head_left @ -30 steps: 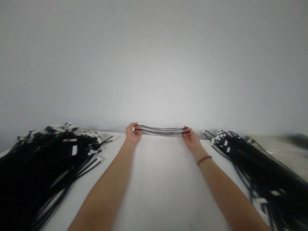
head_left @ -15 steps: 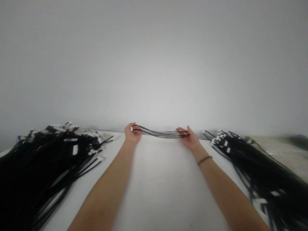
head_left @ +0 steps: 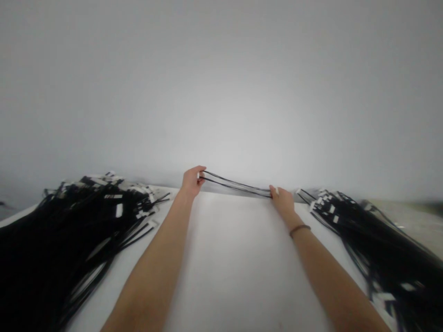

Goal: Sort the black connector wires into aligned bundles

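Observation:
A black wire harness (head_left: 237,185) with white end connectors stretches between my hands above the far edge of the white table. My left hand (head_left: 192,180) is closed on its left end, where a small white connector (head_left: 198,175) shows at the fingers. At the other end, my right hand (head_left: 283,200) pinches the wires, with a bit of white showing by the fingertips. The wires run in a few strands, sagging slightly and sloping down to the right. A thin brown band circles my right wrist.
A big heap of black wire harnesses (head_left: 79,240) with white connectors covers the table's left side. Another bundle of them (head_left: 374,235) lies at the right, beside clear plastic (head_left: 404,216). A plain pale wall (head_left: 221,92) rises behind the white table (head_left: 235,267).
My right hand's loosely spread fingers have closed on the harness's right end. The wires are drawn tauter and into fewer visible strands. My left hand has risen slightly.

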`<state>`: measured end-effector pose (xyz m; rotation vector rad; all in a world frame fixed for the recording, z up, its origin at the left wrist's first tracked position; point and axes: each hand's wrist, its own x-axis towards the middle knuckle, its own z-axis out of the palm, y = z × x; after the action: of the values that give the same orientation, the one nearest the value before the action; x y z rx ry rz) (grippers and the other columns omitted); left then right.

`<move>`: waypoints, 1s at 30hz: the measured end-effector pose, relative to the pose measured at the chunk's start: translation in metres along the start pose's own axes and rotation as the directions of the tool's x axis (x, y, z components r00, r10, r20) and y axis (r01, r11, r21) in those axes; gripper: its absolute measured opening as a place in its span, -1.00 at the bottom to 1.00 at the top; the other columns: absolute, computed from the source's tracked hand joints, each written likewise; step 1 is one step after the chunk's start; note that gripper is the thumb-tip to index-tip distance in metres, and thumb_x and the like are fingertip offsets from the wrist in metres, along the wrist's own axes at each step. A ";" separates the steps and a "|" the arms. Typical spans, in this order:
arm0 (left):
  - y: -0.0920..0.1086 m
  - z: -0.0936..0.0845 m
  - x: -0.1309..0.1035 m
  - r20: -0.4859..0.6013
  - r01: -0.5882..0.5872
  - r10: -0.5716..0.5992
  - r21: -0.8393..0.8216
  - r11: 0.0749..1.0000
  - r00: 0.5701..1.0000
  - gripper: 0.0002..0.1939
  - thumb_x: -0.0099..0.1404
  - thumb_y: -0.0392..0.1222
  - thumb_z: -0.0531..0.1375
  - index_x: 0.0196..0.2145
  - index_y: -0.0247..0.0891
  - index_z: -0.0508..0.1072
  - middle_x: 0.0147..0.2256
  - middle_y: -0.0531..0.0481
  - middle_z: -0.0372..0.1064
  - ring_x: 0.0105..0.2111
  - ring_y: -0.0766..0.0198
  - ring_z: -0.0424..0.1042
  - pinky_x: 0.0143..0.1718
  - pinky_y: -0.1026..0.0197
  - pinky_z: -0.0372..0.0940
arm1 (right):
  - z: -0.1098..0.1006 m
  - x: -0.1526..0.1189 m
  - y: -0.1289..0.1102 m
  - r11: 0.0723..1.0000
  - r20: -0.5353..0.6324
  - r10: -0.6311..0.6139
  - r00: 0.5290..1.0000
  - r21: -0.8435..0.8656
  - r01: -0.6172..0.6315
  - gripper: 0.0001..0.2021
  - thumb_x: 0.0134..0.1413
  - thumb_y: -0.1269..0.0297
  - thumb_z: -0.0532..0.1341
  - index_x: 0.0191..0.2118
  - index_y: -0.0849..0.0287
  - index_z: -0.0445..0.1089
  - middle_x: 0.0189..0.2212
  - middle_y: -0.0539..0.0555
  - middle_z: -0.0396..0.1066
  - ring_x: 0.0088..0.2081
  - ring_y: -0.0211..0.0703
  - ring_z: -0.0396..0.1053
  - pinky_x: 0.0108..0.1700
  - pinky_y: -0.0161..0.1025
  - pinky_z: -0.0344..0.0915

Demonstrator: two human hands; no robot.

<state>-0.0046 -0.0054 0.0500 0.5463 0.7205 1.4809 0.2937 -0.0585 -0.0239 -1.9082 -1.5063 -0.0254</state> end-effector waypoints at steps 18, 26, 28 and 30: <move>0.066 0.070 -0.131 0.366 -0.376 0.230 0.404 0.834 0.902 -0.76 -0.01 -0.41 0.13 -0.74 -0.37 0.17 -0.71 0.09 -0.10 -0.70 0.50 0.03 -0.68 0.41 -0.17 | 0.008 -0.016 -0.037 0.999 -0.058 -0.005 0.998 -0.050 0.002 -0.59 0.05 -0.05 -0.10 -0.40 0.16 0.31 -0.62 0.10 0.29 -0.51 -0.21 0.24 -0.47 -0.33 0.02; 0.143 0.057 -0.089 -0.053 -0.126 0.160 0.400 0.908 0.986 -0.76 0.14 -0.32 0.05 -0.65 -0.35 0.15 -0.67 0.12 -0.11 -0.73 0.48 0.08 -0.69 0.48 -0.17 | -0.002 -0.025 -0.054 0.886 0.293 -0.149 0.945 0.464 -0.004 -0.60 -0.12 -0.03 0.09 -0.65 0.23 0.32 -0.79 -0.03 0.16 -0.67 -0.34 0.09 -0.56 -0.35 -0.01; 0.172 0.050 -0.111 -0.050 -0.149 0.227 0.614 0.775 0.973 -0.76 0.18 -0.32 0.00 -0.62 -0.41 0.21 -0.66 0.13 -0.06 -0.71 0.53 0.08 -0.65 0.53 -0.18 | -0.006 -0.032 -0.067 0.674 0.449 -0.158 0.880 0.700 -0.237 -0.63 -0.13 -0.02 0.10 -0.49 0.24 0.38 -0.75 -0.03 0.24 -0.70 -0.37 0.10 -0.61 -0.38 0.00; 0.199 0.032 -0.142 0.003 -0.236 0.398 0.810 0.537 0.917 -0.71 0.23 -0.35 -0.08 -0.58 -0.50 0.26 -0.65 0.16 -0.02 -0.69 0.62 0.04 -0.59 0.59 -0.20 | -0.006 -0.040 -0.079 0.490 0.534 -0.232 0.813 0.786 -0.376 -0.63 -0.12 -0.01 0.11 -0.36 0.23 0.39 -0.57 0.04 0.37 -0.65 -0.39 0.19 -0.59 -0.40 0.08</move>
<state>-0.1122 -0.1364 0.2293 1.3093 1.5354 1.4956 0.2151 -0.0892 0.0030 -1.0974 -1.3363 1.2758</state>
